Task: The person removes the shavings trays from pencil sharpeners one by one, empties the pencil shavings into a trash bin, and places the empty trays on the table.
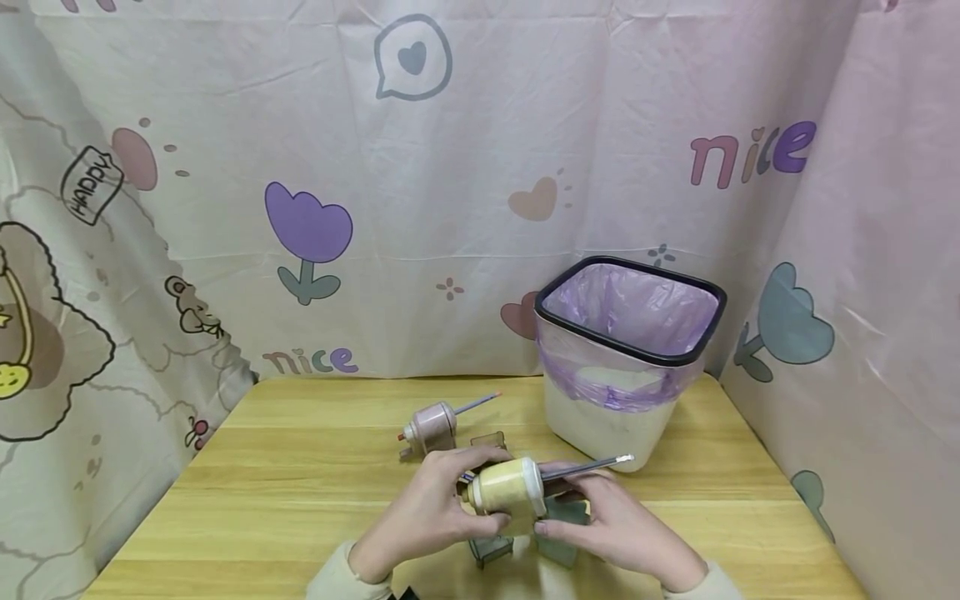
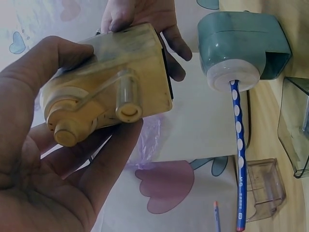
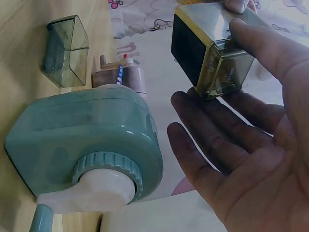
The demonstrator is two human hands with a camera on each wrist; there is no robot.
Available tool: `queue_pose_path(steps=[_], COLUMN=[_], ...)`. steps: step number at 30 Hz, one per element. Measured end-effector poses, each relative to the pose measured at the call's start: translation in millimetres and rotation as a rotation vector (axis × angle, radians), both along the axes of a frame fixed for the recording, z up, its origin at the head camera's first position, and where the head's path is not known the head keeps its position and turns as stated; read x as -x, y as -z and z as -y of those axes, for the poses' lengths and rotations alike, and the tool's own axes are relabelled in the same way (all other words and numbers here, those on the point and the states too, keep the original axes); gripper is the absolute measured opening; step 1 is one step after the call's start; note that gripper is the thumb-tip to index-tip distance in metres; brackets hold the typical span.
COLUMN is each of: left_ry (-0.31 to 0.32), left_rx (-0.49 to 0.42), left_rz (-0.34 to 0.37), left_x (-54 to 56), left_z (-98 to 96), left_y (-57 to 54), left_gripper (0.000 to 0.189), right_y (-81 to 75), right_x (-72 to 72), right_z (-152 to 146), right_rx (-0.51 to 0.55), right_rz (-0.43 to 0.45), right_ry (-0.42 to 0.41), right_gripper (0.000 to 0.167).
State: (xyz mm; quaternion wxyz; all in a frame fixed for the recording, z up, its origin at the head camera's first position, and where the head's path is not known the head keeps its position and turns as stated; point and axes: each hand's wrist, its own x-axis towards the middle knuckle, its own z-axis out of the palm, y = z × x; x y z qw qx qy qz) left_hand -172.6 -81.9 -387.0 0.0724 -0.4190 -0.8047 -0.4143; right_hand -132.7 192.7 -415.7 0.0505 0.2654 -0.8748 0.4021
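A yellow pencil sharpener (image 1: pixel 504 490) is held up in front of me, its crank (image 2: pixel 128 96) facing the left wrist camera. My left hand (image 1: pixel 442 500) grips its body between thumb and fingers. My right hand (image 1: pixel 607 521) has its thumb and fingers about the other end, by a clear drawer front (image 3: pixel 231 72). In the head view a grey pencil (image 1: pixel 588 469) sticks out rightward from the sharpener's white ring. Below stands a teal pencil sharpener (image 3: pixel 87 135), partly hidden in the head view, with a blue white-dotted pencil (image 2: pixel 239 140) in it.
A pink sharpener (image 1: pixel 433 429) with a pencil stands farther back. A greenish clear tray (image 3: pixel 66 53) and a pinkish clear tray (image 2: pixel 265 186) lie on the wooden table (image 1: pixel 300 458). A white bin (image 1: pixel 607 425) with a purple bag stands at the back right, before a curtain.
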Motion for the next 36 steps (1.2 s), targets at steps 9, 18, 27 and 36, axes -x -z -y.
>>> queue_pose_path(steps=[9, 18, 27, 36], left_ry=[0.02, 0.013, 0.026, 0.009], left_rx=[-0.009, 0.012, 0.011, 0.038], left_rz=[-0.015, -0.015, -0.051, -0.046], left_x=[1.9, 5.4, 9.3, 9.9], left_z=[1.5, 4.6, 5.2, 6.6], left_y=[1.6, 2.7, 3.0, 4.0], left_gripper=[0.059, 0.061, 0.059, 0.058], right_y=[3.1, 4.0, 6.0, 4.1], right_x=[4.4, 5.7, 6.8, 3.5], right_z=[-0.4, 1.3, 2.6, 5.3], right_rx=[-0.012, -0.03, -0.007, -0.045], right_rz=[-0.059, -0.119, -0.144, -0.163], right_ry=[-0.001, 0.02, 0.035, 0.089], right_gripper=[0.054, 0.052, 0.052, 0.055])
